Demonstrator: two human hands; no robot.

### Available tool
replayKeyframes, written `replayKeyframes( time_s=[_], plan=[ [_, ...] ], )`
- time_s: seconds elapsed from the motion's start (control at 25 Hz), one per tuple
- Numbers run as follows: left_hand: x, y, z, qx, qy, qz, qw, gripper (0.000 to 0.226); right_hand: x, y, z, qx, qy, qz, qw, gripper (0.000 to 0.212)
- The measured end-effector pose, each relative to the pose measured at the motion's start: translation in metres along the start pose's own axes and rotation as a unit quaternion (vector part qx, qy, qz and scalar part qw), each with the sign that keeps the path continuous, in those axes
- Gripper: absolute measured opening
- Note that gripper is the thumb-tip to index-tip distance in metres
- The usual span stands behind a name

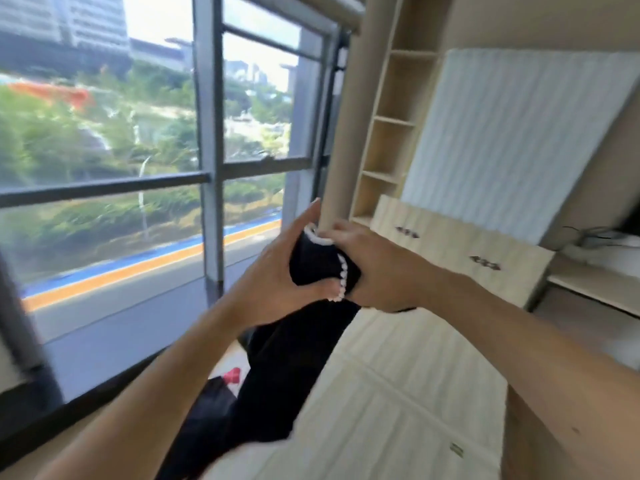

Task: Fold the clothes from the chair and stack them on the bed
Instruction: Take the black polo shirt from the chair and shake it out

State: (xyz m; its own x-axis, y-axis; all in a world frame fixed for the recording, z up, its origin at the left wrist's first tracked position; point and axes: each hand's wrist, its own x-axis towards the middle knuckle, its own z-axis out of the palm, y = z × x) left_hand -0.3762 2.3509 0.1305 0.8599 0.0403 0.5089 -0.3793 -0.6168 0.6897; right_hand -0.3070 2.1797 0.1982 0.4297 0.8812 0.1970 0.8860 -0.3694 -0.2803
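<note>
A black garment (277, 368) with a white scalloped trim hangs in the air in front of me, held up by both hands. My left hand (277, 271) grips its top edge from the left, thumb across the cloth. My right hand (377, 268) grips the same top edge from the right, fingers curled over the trim. The cloth drops down over the bare wooden bed base (398, 393). The frame is blurred by motion. No chair is in view.
A large window (207, 150) fills the left side. A white mattress (519, 143) leans upright against the wall behind a wooden headboard (460, 258), beside open shelves (391, 133). A white and red item (232, 375) lies under the garment. A desk (595, 282) stands at the right.
</note>
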Motion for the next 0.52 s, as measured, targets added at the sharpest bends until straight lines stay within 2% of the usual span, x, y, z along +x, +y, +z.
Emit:
replayKeyframes(
  time_s=[0.08, 0.16, 0.2, 0.24, 0.36, 0.44, 0.52],
  plan=[
    [0.030, 0.036, 0.009, 0.010, -0.029, 0.023, 0.999, 0.076, -0.029, 0.005, -0.037, -0.040, 0.092, 0.016, 0.995, 0.041],
    [0.048, 0.068, 0.022, 0.035, 0.012, 0.053, 0.998, 0.029, -0.062, 0.010, -0.066, -0.030, 0.173, 0.064, 0.982, 0.046],
    [0.055, 0.080, 0.026, 0.048, 0.041, 0.065, 0.996, 0.013, -0.076, 0.013, -0.076, -0.015, 0.207, 0.092, 0.974, 0.051],
    [0.060, 0.092, 0.029, 0.062, 0.069, 0.070, 0.993, 0.009, -0.091, 0.015, -0.088, -0.001, 0.237, 0.122, 0.964, 0.058],
    [0.071, 0.126, 0.032, 0.059, 0.120, 0.050, 0.990, 0.014, -0.131, 0.024, -0.118, 0.060, 0.292, 0.210, 0.931, 0.073],
    [0.080, 0.150, 0.035, 0.011, 0.108, 0.029, 0.994, 0.018, -0.154, 0.028, -0.139, 0.148, 0.318, 0.253, 0.901, 0.069],
    [0.087, 0.172, 0.039, -0.027, 0.086, 0.016, 0.996, 0.020, -0.172, 0.032, -0.154, 0.247, 0.357, 0.263, 0.862, 0.056]
  ],
)
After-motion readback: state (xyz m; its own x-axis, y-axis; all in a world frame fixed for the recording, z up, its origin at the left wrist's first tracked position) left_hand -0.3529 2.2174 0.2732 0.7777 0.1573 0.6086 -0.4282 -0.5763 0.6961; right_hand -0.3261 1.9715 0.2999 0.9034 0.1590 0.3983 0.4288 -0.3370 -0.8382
